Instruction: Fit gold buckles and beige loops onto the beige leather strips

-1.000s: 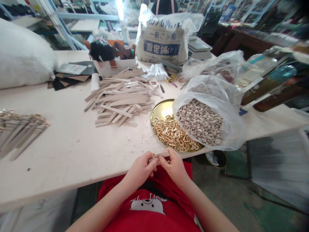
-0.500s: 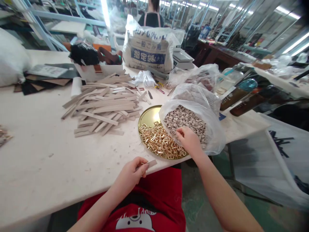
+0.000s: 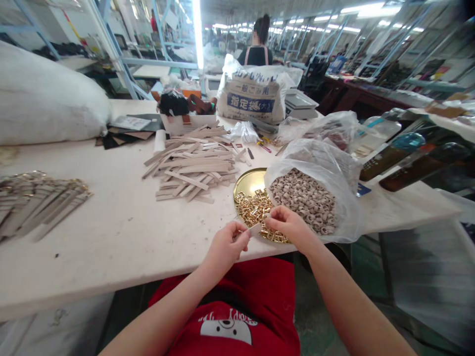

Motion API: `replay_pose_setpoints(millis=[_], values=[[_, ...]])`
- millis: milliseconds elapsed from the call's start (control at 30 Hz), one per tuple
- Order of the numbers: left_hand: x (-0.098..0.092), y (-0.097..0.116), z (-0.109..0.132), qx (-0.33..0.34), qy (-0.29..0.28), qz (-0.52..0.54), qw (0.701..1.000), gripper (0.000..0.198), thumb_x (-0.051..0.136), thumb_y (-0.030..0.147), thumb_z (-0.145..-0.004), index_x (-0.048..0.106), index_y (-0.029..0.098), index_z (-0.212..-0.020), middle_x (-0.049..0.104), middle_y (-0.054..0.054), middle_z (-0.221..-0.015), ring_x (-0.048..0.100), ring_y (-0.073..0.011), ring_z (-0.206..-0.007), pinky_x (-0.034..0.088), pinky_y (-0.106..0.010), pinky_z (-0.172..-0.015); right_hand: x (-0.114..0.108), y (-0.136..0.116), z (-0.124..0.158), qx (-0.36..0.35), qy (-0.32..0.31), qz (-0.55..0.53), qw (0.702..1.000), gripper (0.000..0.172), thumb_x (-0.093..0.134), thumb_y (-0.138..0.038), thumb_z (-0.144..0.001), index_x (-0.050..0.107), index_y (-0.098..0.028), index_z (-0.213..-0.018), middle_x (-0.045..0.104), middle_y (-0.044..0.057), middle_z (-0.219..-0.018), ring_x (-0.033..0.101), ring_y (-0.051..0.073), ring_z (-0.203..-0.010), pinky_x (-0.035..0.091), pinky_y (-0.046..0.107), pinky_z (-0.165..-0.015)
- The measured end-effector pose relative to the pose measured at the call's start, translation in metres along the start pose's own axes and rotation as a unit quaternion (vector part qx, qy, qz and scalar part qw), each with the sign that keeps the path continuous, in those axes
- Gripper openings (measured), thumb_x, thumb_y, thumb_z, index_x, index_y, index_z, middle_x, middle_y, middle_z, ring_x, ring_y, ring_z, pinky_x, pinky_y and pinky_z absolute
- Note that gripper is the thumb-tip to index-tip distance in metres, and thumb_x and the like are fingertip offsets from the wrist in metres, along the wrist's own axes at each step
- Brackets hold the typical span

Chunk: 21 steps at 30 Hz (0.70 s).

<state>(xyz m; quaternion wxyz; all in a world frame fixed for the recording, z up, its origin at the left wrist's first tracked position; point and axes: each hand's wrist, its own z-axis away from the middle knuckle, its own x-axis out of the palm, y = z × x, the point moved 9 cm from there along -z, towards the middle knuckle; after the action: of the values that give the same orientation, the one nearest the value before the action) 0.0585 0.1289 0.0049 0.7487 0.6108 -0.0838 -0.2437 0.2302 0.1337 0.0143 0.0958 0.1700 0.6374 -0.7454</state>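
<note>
I recorded one change: half a second earlier the right hand [image 3: 289,228] was at the bag of loops; it had since come back toward the left hand [image 3: 228,242], near the table's edge. I judged this to mean that the work had returned to the strip [image 3: 255,229].

The left hand held that strip in a closed pinch, its free end pointing right toward the near rim of the tray. The right fingertips were drawn together, apparently on a small piece [image 3: 266,216], too small for me to identify. Strip and piece were close; I could not tell whether they touched.

Containers: the round gold tray [image 3: 249,179] held a heap of gold buckles [image 3: 251,203], with its far left part bare. The clear plastic bag [image 3: 352,220] gaped open on the tray's right, overlapping it, and was well filled with beige loops [image 3: 306,200]. A white box [image 3: 206,123] at the far side held black and brown material. Loose strips [image 3: 202,163] lay piled left of the tray; straps with gold ends [image 3: 55,207] lay at far left.
</note>
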Motion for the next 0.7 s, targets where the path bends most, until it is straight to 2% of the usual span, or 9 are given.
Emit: replay_pose_setpoints(millis=[67, 100, 200, 267, 500, 700], values=[[-0.006, 0.008, 0.0, 0.027, 0.03, -0.014, 0.999, 0.023, 0.045, 0.04, -0.079, 0.049, 0.018, -0.079, 0.052, 0.005, -0.055, 0.039, -0.0057, -0.041, 0.031, -0.017, -0.041, 0.029, -0.008, 0.016, 0.02, -0.056, -0.116, 0.992, 0.025, 0.064, -0.038, -0.068, 0.049, -0.018, -0.07, 0.05, -0.005, -0.059, 0.046, 0.01, -0.055, 0.037, 0.024, -0.055], [-0.009, 0.01, 0.001, 0.036, 0.044, -0.025, 0.998, 0.022, 0.045, 0.04, -0.079, 0.05, 0.018, -0.079, 0.052, 0.005, -0.056, 0.039, -0.006, -0.042, 0.031, -0.017, -0.042, 0.039, -0.01, 0.022, 0.033, -0.065, -0.162, 0.984, 0.026, 0.066, -0.038, -0.067, 0.049, -0.018, -0.069, 0.051, -0.005, -0.059, 0.046, 0.009, -0.055, 0.037, 0.024, -0.056], [-0.021, 0.01, 0.007, 0.051, 0.081, -0.06, 0.994, 0.021, 0.045, 0.037, -0.08, 0.051, 0.018, -0.075, 0.051, 0.004, -0.056, 0.04, -0.0067, -0.046, 0.032, -0.018, -0.046, 0.058, -0.005, 0.032, 0.069, -0.071, -0.267, 0.959, 0.027, 0.069, -0.038, -0.065, 0.051, -0.018, -0.07, 0.054, -0.004, -0.062, 0.05, 0.01, -0.059, 0.04, 0.026, -0.061], [-0.026, 0.006, 0.012, 0.051, 0.089, -0.081, 0.991, 0.019, 0.044, 0.035, -0.079, 0.051, 0.018, -0.075, 0.051, 0.005, -0.056, 0.04, -0.0072, -0.048, 0.032, -0.019, -0.048, 0.064, 0.0, 0.033, 0.078, -0.074, -0.295, 0.949, 0.026, 0.069, -0.037, -0.065, 0.053, -0.018, -0.07, 0.055, -0.003, -0.065, 0.051, 0.01, -0.061, 0.041, 0.027, -0.064], [-0.022, 0.0, 0.013, 0.043, 0.024, -0.192, 0.98, 0.015, 0.045, 0.028, -0.076, 0.054, 0.018, -0.07, 0.049, 0.005, -0.054, 0.039, -0.0084, -0.049, 0.027, -0.02, -0.048, 0.061, -0.005, 0.033, -0.015, -0.069, -0.187, 0.98, 0.019, 0.062, -0.037, -0.072, 0.056, -0.019, -0.071, 0.055, -0.003, -0.063, 0.048, 0.012, -0.064, 0.038, 0.026, -0.064], [-0.018, 0.005, 0.012, 0.049, -0.004, -0.209, 0.977, 0.014, 0.046, 0.025, -0.074, 0.056, 0.018, -0.069, 0.053, 0.003, -0.058, 0.042, -0.0093, -0.052, 0.029, -0.021, -0.051, 0.062, 0.004, 0.032, 0.015, -0.06, -0.144, 0.988, 0.019, 0.062, -0.036, -0.071, 0.055, -0.019, -0.073, 0.054, -0.003, -0.061, 0.048, 0.012, -0.06, 0.037, 0.026, -0.06]])
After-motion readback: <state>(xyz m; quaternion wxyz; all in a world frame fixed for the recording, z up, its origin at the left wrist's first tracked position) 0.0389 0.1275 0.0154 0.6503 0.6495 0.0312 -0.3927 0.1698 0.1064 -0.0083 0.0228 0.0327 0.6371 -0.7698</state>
